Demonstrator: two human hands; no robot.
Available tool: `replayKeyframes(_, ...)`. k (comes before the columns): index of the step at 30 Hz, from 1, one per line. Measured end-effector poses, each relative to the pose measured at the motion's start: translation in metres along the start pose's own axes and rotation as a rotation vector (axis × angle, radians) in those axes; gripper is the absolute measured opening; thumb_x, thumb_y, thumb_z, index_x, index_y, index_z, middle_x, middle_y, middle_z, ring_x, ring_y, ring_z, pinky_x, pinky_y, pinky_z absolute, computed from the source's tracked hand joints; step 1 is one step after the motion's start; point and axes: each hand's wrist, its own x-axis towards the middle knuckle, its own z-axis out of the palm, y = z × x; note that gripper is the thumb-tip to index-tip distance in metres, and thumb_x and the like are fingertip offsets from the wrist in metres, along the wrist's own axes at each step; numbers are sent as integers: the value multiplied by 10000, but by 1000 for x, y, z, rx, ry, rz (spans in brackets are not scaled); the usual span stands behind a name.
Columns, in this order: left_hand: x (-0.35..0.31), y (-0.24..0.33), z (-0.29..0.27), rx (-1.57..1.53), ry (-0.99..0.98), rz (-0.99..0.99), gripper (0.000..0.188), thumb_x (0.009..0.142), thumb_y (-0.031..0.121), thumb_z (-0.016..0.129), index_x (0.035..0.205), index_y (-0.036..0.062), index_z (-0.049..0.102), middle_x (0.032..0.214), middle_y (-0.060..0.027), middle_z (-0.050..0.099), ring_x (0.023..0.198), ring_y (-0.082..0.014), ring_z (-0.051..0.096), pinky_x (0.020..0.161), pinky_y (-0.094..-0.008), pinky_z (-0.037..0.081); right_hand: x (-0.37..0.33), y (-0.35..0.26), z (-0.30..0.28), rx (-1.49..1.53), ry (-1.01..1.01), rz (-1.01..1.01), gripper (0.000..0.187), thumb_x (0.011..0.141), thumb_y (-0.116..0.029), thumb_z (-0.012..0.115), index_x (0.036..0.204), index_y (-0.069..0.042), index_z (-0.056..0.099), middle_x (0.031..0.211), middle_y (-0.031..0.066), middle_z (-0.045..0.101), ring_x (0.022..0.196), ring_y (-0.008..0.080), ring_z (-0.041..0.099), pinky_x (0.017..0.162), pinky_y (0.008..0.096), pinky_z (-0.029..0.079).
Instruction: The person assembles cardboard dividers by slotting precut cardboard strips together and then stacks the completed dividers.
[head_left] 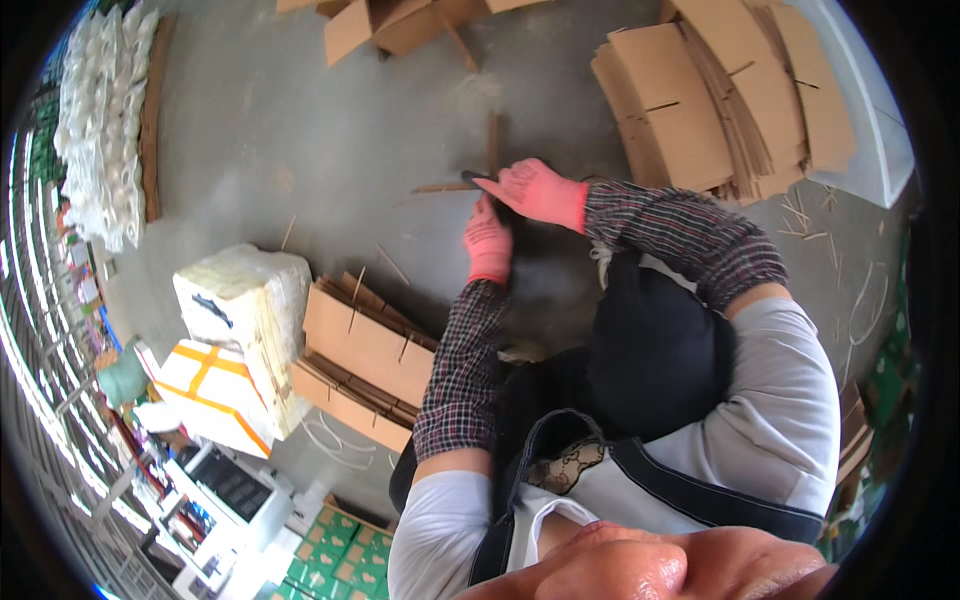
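Observation:
Both my hands wear pink gloves and meet over the grey floor in front of my crouched legs. My right hand (540, 192) is closed, and a small dark object (472, 178) shows at its fingertips; its kind is too small to make out. Just below it, my left hand (488, 242) has its fingers drawn together, reaching up toward the same spot. What it grips is hidden. Next to the fingers are two narrow brown strips, one upright strip (493, 140) above and one sideways strip (440, 188) to the left.
Folded cardboard boxes (690, 110) are stacked at the far right, with more flat cardboard (370, 340) by my left arm. A wrapped white block (245, 295) and an orange-taped white box (212, 385) stand left. Open cartons (400, 25) lie ahead.

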Motion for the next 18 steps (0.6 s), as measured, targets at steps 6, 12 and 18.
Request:
replayKeyframes(6, -5, 16, 2, 30, -16, 25, 446, 745, 155, 588, 1156, 81, 433, 1082, -121, 512, 891, -324, 569, 724, -412, 490, -20, -1, -24, -35, -166, 60, 534, 824, -137, 441, 1347, -118, 337, 868, 77, 570, 766, 191, 576, 665, 298, 439)
replayKeyframes(12, 1, -9, 2, -82, -9, -100, 408, 757, 149, 570, 1134, 78, 434, 1069, -143, 535, 867, -317, 593, 710, -435, 481, 26, -22, -1, -160, -137, -98, 503, 849, -140, 416, 1346, -107, 341, 902, 69, 585, 777, 196, 589, 664, 329, 456)
replayKeyframes(18, 6, -4, 4, 39, 182, 4, 499, 793, 182, 538, 1254, 87, 375, 1117, -165, 542, 926, -340, 582, 761, -443, 469, 35, 8, 31, -26, -178, 3, 469, 865, -154, 385, 1329, -95, 352, 848, 90, 614, 800, 224, 612, 694, 336, 465)
